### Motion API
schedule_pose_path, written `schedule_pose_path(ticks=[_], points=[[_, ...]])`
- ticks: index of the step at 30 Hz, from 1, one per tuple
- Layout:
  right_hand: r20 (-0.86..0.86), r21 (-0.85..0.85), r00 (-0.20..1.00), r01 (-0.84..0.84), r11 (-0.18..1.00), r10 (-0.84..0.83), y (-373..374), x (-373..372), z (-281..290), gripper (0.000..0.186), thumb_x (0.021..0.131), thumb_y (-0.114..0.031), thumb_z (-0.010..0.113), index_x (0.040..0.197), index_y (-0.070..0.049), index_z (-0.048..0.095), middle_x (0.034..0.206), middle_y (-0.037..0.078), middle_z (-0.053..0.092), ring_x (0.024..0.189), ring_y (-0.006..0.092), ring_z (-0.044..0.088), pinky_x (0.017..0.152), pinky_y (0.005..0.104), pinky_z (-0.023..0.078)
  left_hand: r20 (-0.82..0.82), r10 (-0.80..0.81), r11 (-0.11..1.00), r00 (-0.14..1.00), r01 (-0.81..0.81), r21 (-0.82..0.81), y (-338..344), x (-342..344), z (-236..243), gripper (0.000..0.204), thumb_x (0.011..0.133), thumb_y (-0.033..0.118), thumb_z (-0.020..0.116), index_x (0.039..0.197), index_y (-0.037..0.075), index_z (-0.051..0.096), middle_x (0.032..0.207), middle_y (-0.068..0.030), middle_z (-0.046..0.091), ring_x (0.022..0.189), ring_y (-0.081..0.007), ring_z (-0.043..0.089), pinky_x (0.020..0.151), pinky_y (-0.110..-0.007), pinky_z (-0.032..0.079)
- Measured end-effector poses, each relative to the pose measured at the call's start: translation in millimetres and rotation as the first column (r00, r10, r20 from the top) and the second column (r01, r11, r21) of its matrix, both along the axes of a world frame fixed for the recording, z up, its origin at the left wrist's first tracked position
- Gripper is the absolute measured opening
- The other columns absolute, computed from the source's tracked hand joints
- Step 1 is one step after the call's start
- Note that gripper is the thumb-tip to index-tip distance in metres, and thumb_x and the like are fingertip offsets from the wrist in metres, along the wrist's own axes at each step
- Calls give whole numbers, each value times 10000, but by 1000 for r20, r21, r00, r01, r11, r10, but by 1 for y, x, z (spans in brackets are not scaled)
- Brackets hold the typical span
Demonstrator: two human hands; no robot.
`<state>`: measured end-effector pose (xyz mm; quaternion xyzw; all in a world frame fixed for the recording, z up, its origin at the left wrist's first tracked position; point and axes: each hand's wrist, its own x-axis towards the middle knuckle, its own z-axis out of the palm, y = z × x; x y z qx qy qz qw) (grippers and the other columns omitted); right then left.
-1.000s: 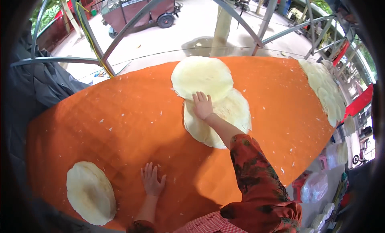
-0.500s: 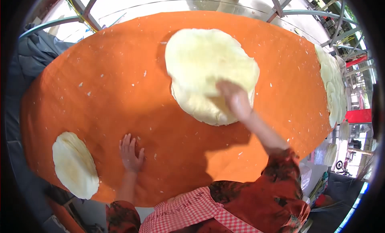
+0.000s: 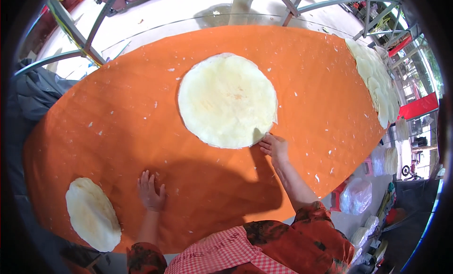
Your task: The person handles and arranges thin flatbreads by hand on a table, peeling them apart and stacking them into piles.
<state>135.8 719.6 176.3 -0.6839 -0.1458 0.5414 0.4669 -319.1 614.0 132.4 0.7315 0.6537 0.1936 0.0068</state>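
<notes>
the right hand (image 3: pixel 274 147) is touching the lower right edge of the large round flatbread (image 3: pixel 227 100), fingers loose, grasping nothing, at frame centre on the orange cloth (image 3: pixel 118 109). the left hand (image 3: pixel 150 191) is pressing flat, open, lower left of centre, near a smaller flatbread (image 3: pixel 92 213).

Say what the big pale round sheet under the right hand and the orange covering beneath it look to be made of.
Round sheet: probably thin dough or flatbread, matte cream-yellow with faint browned spots and a slightly uneven edge. Orange covering: likely woven cloth, dull with soft creases and pale crumbs stuck on it. The right hand touches the sheet's edge.
</notes>
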Motion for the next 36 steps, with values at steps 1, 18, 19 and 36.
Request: schedule_pose_path(ticks=[1,18,19,36], points=[[-3,15,1000,-5,1000,5,4,-5,3,420,866,-266,634,1123,50,530,989,146,624,917,248,617,721,335,526,-3,-3,1000,1000,3,-5,-1,0,1,456,791,269,624,1169,38,513,1360,-161,436,1294,-343,374,1085,-506,252],[-622,315,753,-12,949,216,-119,-236,141,332,939,-241,506,1211,-50,487,1026,83,637,927,186,618,779,330,536,819,71,997,570,-8,-81,-28,-14,-10,383,870,329,586,1146,68,538,1151,-109,583,1089,-275,533,955,-450,404],[-684,226,654,-230,946,323,-160,-262,140,323,936,-283,514,1157,-48,543,1021,84,645,945,184,620,795,328,529,950,277,958,-140,111,-263,-43,-8,-14,376,907,373,556,1156,91,540,1129,-86,595,1051,-248,554,911,-432,439],[414,209,591,-802,559,693,-272,-179,90,161,861,-78,654,997,-1,613,876,31,655,779,100,613,687,251,495,930,326,877,-172,423,-229,-26,-65,81,575,763,168,595,1299,22,448,1156,-119,585,1059,-254,579,906,-351,473]])
